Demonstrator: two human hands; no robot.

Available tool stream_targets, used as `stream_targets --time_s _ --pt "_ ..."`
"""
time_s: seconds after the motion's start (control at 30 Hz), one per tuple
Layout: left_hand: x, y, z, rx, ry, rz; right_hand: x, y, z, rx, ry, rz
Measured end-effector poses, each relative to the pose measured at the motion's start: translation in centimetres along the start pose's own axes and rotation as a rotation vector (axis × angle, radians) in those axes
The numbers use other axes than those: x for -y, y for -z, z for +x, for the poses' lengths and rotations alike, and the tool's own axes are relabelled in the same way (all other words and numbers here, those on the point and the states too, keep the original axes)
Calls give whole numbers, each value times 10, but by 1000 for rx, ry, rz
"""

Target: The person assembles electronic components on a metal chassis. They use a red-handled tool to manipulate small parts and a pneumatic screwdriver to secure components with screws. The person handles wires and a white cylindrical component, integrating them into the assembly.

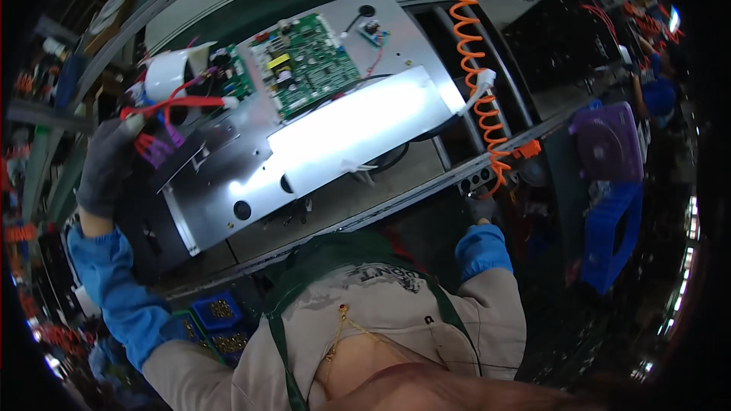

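My left hand (106, 170), in a dark grey glove, is at the left end of a metal panel (211, 203). Its fingers close on a red wire harness (180, 103) with purple terminals (154, 151) hanging from it. A green circuit board (303, 65) is mounted on the panel, and a bright sheet-metal plate (358, 125) lies in front of it. My right hand (481, 206), also gloved, is low beside the bench rail, at the lower end of an orange coiled hose (467, 34). Its fingers look curled, but what they hold is too dark to make out.
A white cylindrical part (169, 76) stands at the panel's left. Beyond the hose sits a black panel (562, 38). To the right are a purple container (607, 141) and a blue crate (611, 240). Blue bins (218, 312) of small brass-coloured parts stand below the bench at lower left.
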State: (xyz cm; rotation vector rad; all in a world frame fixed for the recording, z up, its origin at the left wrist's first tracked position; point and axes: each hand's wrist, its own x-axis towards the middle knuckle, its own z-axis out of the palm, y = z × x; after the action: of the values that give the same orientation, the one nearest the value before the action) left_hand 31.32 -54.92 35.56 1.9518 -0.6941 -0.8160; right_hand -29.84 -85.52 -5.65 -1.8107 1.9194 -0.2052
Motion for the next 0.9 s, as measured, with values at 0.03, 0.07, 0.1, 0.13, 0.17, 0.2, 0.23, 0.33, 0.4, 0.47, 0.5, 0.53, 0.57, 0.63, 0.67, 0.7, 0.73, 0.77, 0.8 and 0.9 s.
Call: stream_targets --time_s 0.03,0.07,0.1,0.13,0.17,0.2,0.23,0.33,0.4,0.47,0.5,0.53,0.57,0.63,0.67,0.7,0.73,0.77,0.8,0.9 --pt "-1 -3 -2 -14 -31 4 18 13 -9 24 5 30" --pt "-1 -6 1 -17 -68 10 38 35 -26 31 127 193" --pt "0 -6 0 -32 -57 38 63 60 -41 81 107 121" --pt "-1 -5 0 -42 -45 66 85 86 -58 128 82 48" --pt "-3 -9 -3 -105 -91 131 104 109 -72 115 146 63" --pt "3 5 -2 0 -109 258 116 127 -85 101 210 77" --pt "-5 5 -2 46 -81 237 115 140 -94 122 251 247" --pt "-7 -1 -5 113 -135 122 195 209 -142 45 481 387" --pt "-4 -6 -1 135 -207 42 251 268 -185 -27 778 342" --pt "2 -8 3 129 -238 -33 292 296 -208 -135 1111 549" --pt "7 5 11 162 -193 135 312 304 -211 -91 1242 698" --pt "7 7 20 178 -248 246 327 311 -216 -66 1355 841" --pt "7 7 25 188 -296 356 346 314 -226 -35 1329 952" --pt "7 -9 26 127 -266 277 383 308 -227 -504 1636 565" --pt "8 -11 30 126 -335 330 412 301 -230 -519 1695 491" --pt "14 -7 31 103 -384 385 446 290 -231 -513 1775 438" --pt "20 -3 31 79 -428 446 475 271 -244 -150 1684 626" --pt "20 0 20 42 -363 399 505 253 -260 177 1538 838" --pt "17 -1 19 42 -305 406 519 247 -272 334 1460 798" --pt "6 -7 25 57 -229 419 542 232 -264 377 1432 672"
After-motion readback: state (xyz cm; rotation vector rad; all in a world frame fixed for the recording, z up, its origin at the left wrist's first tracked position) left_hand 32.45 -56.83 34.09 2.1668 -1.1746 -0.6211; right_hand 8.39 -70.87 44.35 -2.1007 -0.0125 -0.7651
